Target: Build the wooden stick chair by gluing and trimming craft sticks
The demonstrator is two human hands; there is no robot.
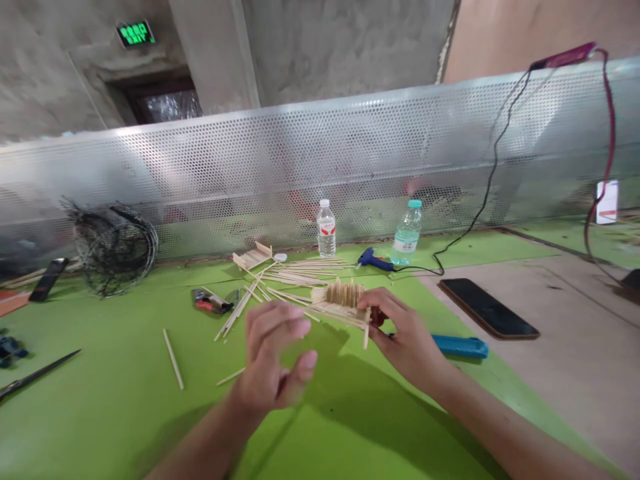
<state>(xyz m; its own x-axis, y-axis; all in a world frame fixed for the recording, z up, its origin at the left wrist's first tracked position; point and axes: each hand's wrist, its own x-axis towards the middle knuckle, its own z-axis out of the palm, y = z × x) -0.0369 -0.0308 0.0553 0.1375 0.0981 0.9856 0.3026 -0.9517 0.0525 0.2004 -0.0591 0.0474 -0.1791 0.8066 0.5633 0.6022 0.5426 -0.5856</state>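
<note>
My right hand [407,340] grips one end of a small model built from thin wooden sticks [339,300], holding it above the green mat. A row of upright sticks runs along the model, and one stick end points down near my fingers. To its left, my left hand [274,357] hangs in the air, slightly blurred, fingers bent and thumb apart, with nothing in it. Beyond both hands lies a spread of loose wooden sticks [300,272]. A second small stick piece [253,256] sits behind them. Partly behind my right hand is a blue-handled tool [461,346].
A blue glue gun [375,259] lies by two bottles, one clear [327,230] and one greenish [406,237]. Pliers [212,301], a single stick [173,359], a dark pointed blade [43,375] and a wire coil [117,250] are leftward. A phone [487,308] lies right; a perforated metal screen [240,167] stands behind.
</note>
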